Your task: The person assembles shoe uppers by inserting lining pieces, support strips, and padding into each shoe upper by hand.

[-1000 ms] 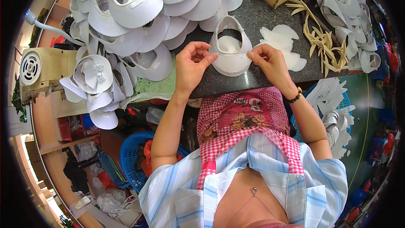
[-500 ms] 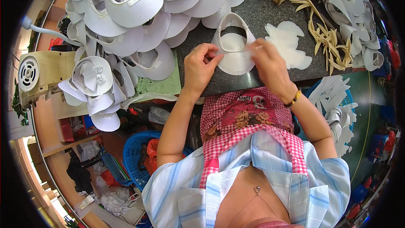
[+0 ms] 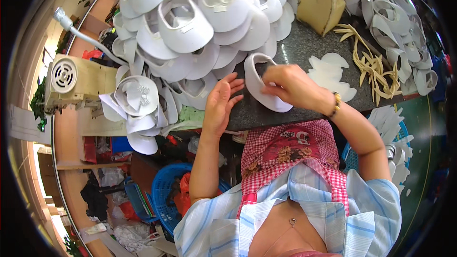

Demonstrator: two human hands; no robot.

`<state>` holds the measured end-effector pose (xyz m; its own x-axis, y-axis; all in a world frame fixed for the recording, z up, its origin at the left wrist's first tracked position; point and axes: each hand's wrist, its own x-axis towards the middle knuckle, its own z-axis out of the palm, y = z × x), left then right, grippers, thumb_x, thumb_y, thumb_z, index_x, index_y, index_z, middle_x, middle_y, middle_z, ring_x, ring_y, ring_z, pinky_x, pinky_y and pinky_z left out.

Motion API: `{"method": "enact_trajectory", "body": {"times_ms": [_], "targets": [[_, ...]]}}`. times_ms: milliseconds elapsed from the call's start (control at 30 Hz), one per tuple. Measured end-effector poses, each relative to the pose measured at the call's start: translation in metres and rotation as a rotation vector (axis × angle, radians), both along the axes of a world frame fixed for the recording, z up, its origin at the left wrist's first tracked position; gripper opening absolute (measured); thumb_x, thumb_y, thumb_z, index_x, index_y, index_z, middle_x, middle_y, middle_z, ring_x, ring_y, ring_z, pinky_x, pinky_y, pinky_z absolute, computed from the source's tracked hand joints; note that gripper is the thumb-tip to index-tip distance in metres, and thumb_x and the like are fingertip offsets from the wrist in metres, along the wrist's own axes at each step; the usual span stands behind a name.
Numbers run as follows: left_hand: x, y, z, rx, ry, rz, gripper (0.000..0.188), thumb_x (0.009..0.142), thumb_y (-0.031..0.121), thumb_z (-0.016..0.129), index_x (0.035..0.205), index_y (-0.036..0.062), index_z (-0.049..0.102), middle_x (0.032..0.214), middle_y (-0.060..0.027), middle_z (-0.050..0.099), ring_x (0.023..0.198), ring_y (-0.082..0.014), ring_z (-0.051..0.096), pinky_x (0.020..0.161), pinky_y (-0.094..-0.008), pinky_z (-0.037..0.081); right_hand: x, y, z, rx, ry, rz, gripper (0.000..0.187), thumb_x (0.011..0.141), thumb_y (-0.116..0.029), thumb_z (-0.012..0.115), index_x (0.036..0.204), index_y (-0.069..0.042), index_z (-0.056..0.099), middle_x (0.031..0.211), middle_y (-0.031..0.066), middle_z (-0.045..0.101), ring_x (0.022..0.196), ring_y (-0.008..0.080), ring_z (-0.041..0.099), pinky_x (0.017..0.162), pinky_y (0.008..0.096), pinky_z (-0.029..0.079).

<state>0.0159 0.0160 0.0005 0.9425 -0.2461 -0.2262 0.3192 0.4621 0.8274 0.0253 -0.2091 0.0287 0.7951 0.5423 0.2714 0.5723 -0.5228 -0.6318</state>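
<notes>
A white sun visor (image 3: 262, 85) stands tilted near the front edge of the dark stone tabletop, its headband toward the far side. My right hand (image 3: 297, 85) grips its right side with curled, slightly blurred fingers, which hide part of the band and brim. To the left of the visor, my left hand (image 3: 222, 102) is raised, fingers spread and nothing in them. A small stack of thin white cut pieces (image 3: 331, 76) lies right of my right hand.
Piled white visors (image 3: 185, 28) fill the back left; more visors (image 3: 400, 28) lie far right. Cream strips (image 3: 371, 66) and a yellowish block (image 3: 319, 4) are behind. A sewing machine (image 3: 78, 78) stands left, with visors beside it. Blue baskets (image 3: 166, 195) sit below the table.
My left hand has come off the visor and opened. The visor has turned and tilted in my right hand. The whole view has shifted, so the scene sits farther right and lower.
</notes>
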Motion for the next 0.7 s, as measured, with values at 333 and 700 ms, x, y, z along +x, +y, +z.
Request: {"method": "enact_trajectory", "body": {"times_ms": [333, 700], "targets": [[-0.038, -0.048, -0.002, 0.071, -0.310, -0.020, 0.058, 0.070, -0.006, 0.075, 0.120, -0.0015, 0.047, 0.117, -0.0093, 0.052, 0.107, -0.0178, 0.053, 0.095, -0.0316, 0.045, -0.048, -0.010, -0.013, 0.501, 0.589, 0.099, 0.024, 0.085, -0.005, 0.055, 0.108, 0.003, 0.060, 0.090, 0.0108, 0.065, 0.086, 0.0158, 0.060, 0.077, 0.0309, 0.048], [-0.060, -0.045, -0.018, 0.233, -0.349, 0.093, 0.056, 0.068, -0.007, 0.075, 0.117, -0.0016, 0.047, 0.109, -0.0099, 0.058, 0.100, -0.0174, 0.058, 0.091, -0.0295, 0.046, -0.053, -0.010, -0.023, 0.166, 0.257, 0.116, 0.020, 0.082, -0.012, 0.057, 0.097, 0.002, 0.057, 0.086, 0.0180, 0.059, 0.080, 0.0337, 0.059, 0.071, 0.0403, 0.045]]}}
